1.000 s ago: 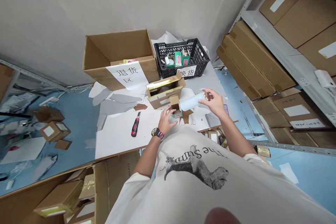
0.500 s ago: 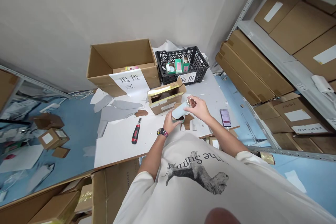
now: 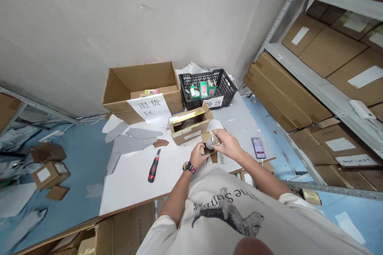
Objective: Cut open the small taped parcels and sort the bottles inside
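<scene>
My right hand (image 3: 229, 145) is closed on the shiny metallic end of a pale cylindrical bottle (image 3: 208, 143). The bottle's other end is down inside the mouth of a small box (image 3: 206, 151), so most of its body is hidden. My left hand (image 3: 198, 157), with a watch at the wrist, grips that small box from the left side. Just beyond both hands stands an open cardboard box (image 3: 187, 134) with yellow tape along its flap. A red-and-black utility knife (image 3: 153, 167) lies on the table to the left of my hands.
A large carton (image 3: 119, 110) with a paper sign and a black plastic crate (image 3: 229, 95) holding small green boxes stand at the back. Torn grey wrapping (image 3: 131, 143) lies left. A phone (image 3: 258, 148) is near the right edge. Shelves of cartons (image 3: 326, 51) rise at right.
My right hand has lowered the bottle from above the small box, tilted, down into it. The view has shifted, so the table sits lower in the picture.
</scene>
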A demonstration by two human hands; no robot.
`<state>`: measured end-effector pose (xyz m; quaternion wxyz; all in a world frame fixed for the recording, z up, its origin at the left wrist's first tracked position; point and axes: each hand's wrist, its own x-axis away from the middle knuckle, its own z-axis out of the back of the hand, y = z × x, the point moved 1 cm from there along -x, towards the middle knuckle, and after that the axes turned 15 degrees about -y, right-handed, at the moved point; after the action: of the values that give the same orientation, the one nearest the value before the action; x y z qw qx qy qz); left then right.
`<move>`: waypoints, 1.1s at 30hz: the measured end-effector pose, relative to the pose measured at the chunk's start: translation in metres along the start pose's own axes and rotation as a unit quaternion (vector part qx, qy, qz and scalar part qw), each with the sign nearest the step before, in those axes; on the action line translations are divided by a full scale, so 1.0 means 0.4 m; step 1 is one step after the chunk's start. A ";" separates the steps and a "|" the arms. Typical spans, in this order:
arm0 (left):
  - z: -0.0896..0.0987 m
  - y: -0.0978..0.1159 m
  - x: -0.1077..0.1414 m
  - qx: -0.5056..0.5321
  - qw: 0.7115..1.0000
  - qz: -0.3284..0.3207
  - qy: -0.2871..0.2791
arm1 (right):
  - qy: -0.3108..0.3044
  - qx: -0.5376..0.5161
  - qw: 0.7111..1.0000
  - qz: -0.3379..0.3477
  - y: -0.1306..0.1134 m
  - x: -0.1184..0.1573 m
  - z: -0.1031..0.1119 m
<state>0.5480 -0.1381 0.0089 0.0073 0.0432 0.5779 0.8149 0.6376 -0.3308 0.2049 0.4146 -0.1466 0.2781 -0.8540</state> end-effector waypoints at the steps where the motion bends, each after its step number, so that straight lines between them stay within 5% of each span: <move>1: 0.002 0.001 0.001 0.000 1.000 0.003 0.002 | -0.012 0.010 1.000 0.015 -0.007 -0.006 -0.006; 8: 0.023 0.005 0.007 -0.004 1.000 0.024 0.005 | -0.085 -0.016 0.990 0.109 -0.006 -0.021 -0.033; 15: 0.012 0.013 0.004 0.005 0.999 0.037 -0.005 | -0.126 -0.087 0.985 0.075 0.038 -0.024 0.024; 22: 0.028 0.015 0.012 0.007 0.999 0.036 -0.012 | -0.212 -0.141 0.962 0.095 0.004 -0.043 0.038; 33: 0.037 0.001 0.006 -0.019 0.997 0.069 -0.012 | -0.160 -0.120 0.978 0.061 0.043 -0.055 0.071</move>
<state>0.5470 -0.1241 0.0141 -0.0410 0.0921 0.5580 0.8237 0.6755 -0.3318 0.2169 0.4849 -0.3129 0.3170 -0.7526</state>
